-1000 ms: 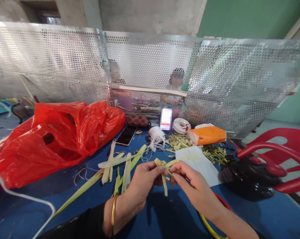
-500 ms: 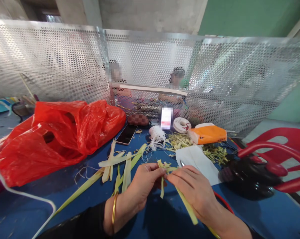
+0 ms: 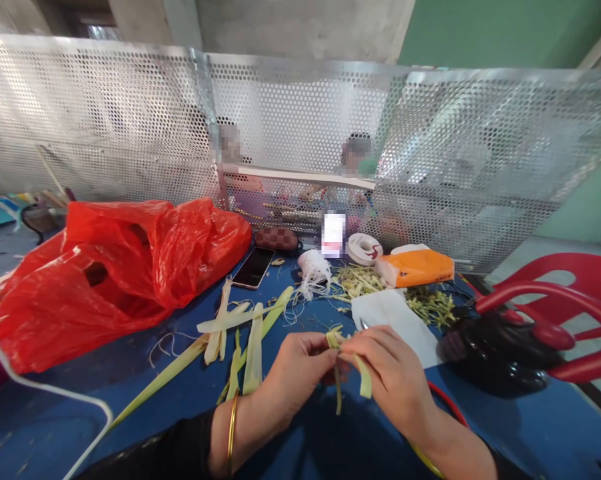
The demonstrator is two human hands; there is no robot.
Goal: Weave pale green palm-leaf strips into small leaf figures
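Over the blue table point(image 3: 70, 427), my left hand point(image 3: 293, 370) and my right hand point(image 3: 393, 373) meet and pinch a folded pale green leaf strip point(image 3: 348, 363). Its loose ends hang down between the fingers. A gold bangle point(image 3: 229, 433) circles my left wrist. Several more loose leaf strips point(image 3: 240, 330) lie on the table just left of my hands. A white sheet point(image 3: 398, 323) lies just beyond my right hand, with a small metal tip showing at its near edge.
A big red plastic bag point(image 3: 115, 267) fills the left. Behind the strips lie a phone point(image 3: 253, 268), white thread point(image 3: 314, 273), a tape roll point(image 3: 364, 249), an orange tissue pack point(image 3: 415, 268) and leaf scraps point(image 3: 430, 303). A red chair point(image 3: 550, 300) stands right. A perforated metal screen point(image 3: 130, 133) backs the table.
The long strip end that trailed down past my right wrist has been drawn up into the fingers. Both hands shifted slightly lower and right while working the fold.
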